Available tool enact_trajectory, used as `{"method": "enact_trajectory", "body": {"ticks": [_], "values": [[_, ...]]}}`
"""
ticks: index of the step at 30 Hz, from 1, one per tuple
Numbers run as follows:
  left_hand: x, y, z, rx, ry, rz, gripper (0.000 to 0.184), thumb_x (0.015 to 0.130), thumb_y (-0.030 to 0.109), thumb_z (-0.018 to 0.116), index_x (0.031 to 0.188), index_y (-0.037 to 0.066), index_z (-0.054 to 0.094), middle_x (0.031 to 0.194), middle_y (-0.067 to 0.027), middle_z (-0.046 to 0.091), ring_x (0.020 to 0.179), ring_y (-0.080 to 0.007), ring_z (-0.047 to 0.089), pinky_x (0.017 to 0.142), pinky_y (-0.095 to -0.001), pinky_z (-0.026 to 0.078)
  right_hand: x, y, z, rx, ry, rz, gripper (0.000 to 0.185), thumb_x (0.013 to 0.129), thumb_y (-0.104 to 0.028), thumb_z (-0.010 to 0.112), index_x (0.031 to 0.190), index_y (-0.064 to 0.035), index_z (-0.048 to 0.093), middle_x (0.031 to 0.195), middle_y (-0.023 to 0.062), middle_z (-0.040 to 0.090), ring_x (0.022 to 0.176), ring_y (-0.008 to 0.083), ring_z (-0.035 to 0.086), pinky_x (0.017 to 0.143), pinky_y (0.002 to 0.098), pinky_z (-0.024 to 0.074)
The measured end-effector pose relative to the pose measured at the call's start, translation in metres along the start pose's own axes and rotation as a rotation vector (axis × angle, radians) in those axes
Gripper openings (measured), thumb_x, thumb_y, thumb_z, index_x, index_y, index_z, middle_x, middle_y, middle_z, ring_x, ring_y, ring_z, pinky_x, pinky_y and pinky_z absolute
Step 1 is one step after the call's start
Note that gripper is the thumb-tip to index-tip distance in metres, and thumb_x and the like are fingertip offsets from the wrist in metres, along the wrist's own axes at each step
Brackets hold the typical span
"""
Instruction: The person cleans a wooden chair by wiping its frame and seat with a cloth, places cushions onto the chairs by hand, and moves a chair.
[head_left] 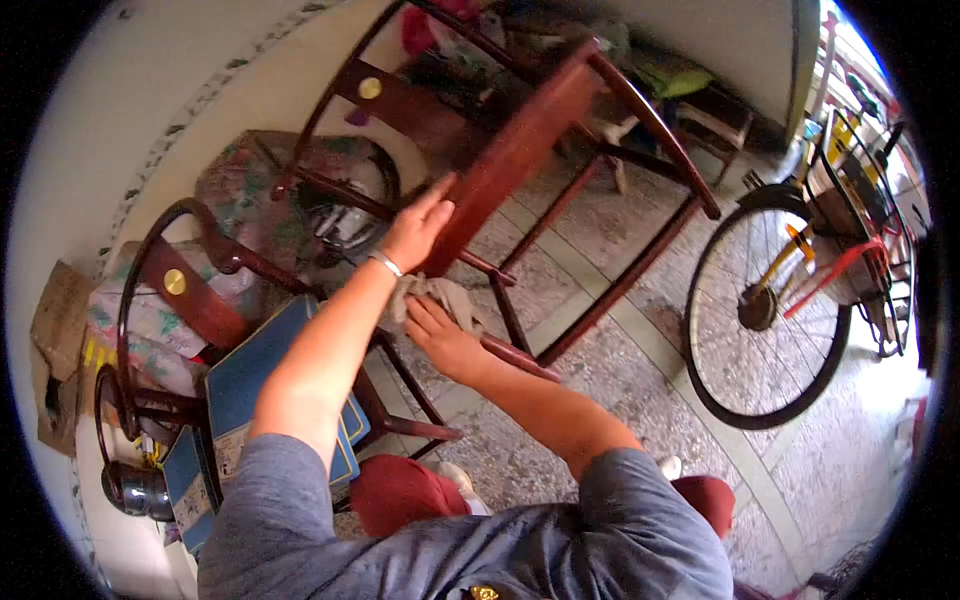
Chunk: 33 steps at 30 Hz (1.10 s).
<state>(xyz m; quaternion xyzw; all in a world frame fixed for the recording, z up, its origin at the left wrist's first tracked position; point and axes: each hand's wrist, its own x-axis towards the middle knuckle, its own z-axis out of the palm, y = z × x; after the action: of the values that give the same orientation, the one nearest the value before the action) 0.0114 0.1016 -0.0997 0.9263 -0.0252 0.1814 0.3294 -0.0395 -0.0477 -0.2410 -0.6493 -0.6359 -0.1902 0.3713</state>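
Observation:
A dark red wooden armchair [530, 140] is tipped over in front of me, its seat on edge and its legs pointing to the right. My left hand [420, 228], with a band on the wrist, grips the seat's edge, fingers fairly straight along the wood. Just below it, my right hand [440, 335] presses a crumpled beige cloth [452, 296] against the chair near the seat's lower corner. The fingers are bent over the cloth, which partly hides the wood beneath.
On the left stands a second wooden chair [215, 315] with blue flat boxes [265, 365] on it. Behind are floral-covered things [285, 200] and a small wooden stool [715, 135]. A bicycle [770, 310] stands at right on the speckled floor [610, 400]. A dark helmet-like object [140, 490] lies lower left.

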Motion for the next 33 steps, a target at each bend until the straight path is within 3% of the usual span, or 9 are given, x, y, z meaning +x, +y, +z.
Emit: {"method": "enact_trajectory", "body": {"ticks": [3,8,14,18,19,22,25,29,33], "values": [[-0.008,-0.005,0.003,0.029,0.028,0.042,0.059,0.099,0.041,0.053,0.147,0.008,0.040,0.147,-0.0153,0.046,0.134,-0.0279,0.047,0.107,-0.0327,0.037,-0.014,0.002,-0.021,-0.032,-0.122,-0.059,0.050,0.078,-0.008,0.059,0.128,-0.0005,0.051,0.149,0.0165,0.035,0.139,0.0364,0.033,0.106,0.0390,0.0412],[-0.011,0.009,-0.003,0.165,-0.017,-0.021,0.083,0.082,0.025,0.075,0.152,0.015,0.031,0.149,-0.0162,0.044,0.133,-0.0326,0.047,0.107,-0.0367,0.040,-0.110,0.016,-0.032,-0.093,-0.288,0.100,0.052,0.079,-0.010,0.057,0.131,-0.0125,0.053,0.151,0.0180,0.032,0.137,0.0386,0.033,0.099,0.0555,0.0399],[-0.011,0.004,0.004,0.053,0.016,0.035,0.080,0.082,0.017,0.072,0.152,0.016,0.033,0.152,-0.0131,0.040,0.136,-0.0298,0.043,0.108,-0.0348,0.039,-0.165,0.077,-0.111,-0.638,-0.833,0.026,0.064,0.088,-0.018,0.059,0.148,-0.0184,0.035,0.141,0.0096,0.046,0.123,0.0274,0.047,0.094,0.0402,0.0414],[-0.017,0.011,0.004,0.054,0.000,0.016,0.079,0.082,0.013,0.071,0.151,0.015,0.033,0.155,-0.0093,0.035,0.140,-0.0267,0.038,0.110,-0.0333,0.037,-0.151,0.169,-0.175,-0.679,-0.513,-0.169,0.033,0.083,-0.015,0.064,0.116,-0.0180,0.066,0.098,0.0075,0.063,0.096,0.0288,0.057,0.079,0.0408,0.0470],[-0.018,0.010,0.003,0.048,0.001,0.023,0.080,0.082,0.013,0.071,0.152,0.015,0.032,0.156,-0.0086,0.035,0.141,-0.0262,0.037,0.111,-0.0332,0.036,-0.154,0.200,-0.191,-0.673,-0.601,0.194,0.029,0.085,-0.017,0.062,0.113,-0.0176,0.066,0.096,0.0080,0.061,0.098,0.0288,0.057,0.080,0.0406,0.0470],[-0.028,0.005,-0.002,0.037,0.014,0.035,0.079,0.082,0.011,0.070,0.151,0.015,0.033,0.155,-0.0093,0.036,0.140,-0.0259,0.038,0.111,-0.0334,0.036,-0.111,0.217,-0.278,-1.154,-0.656,0.190,0.024,0.084,-0.016,0.061,0.107,-0.0162,0.068,0.114,0.0074,0.058,0.108,0.0303,0.052,0.085,0.0433,0.0432],[-0.033,-0.002,-0.008,0.036,-0.006,0.040,0.080,0.084,0.014,0.071,0.153,0.016,0.031,0.156,-0.0098,0.035,0.141,-0.0252,0.036,0.112,-0.0352,0.033,-0.098,0.227,-0.300,-1.053,-0.334,0.451,0.031,0.085,-0.014,0.059,0.116,-0.0162,0.065,0.121,0.0100,0.056,0.108,0.0325,0.052,0.088,0.0447,0.0423],[-0.035,-0.003,-0.012,0.060,-0.025,0.035,0.081,0.085,0.018,0.071,0.154,0.016,0.028,0.157,-0.0100,0.033,0.143,-0.0260,0.034,0.114,-0.0366,0.030,-0.127,0.208,-0.238,-0.867,0.039,0.652,0.044,0.082,-0.001,0.058,0.125,-0.0108,0.057,0.135,0.0083,0.048,0.102,0.0365,0.055,0.083,0.0430,0.0508],[-0.031,0.011,-0.009,0.097,-0.038,0.021,0.081,0.085,0.018,0.071,0.154,0.015,0.029,0.156,-0.0097,0.035,0.142,-0.0262,0.035,0.114,-0.0358,0.030,-0.161,0.139,-0.162,-0.570,-0.211,0.778,0.066,0.076,0.012,0.056,0.135,-0.0156,0.050,0.136,0.0155,0.046,0.096,0.0358,0.058,0.074,0.0430,0.0556]]}}
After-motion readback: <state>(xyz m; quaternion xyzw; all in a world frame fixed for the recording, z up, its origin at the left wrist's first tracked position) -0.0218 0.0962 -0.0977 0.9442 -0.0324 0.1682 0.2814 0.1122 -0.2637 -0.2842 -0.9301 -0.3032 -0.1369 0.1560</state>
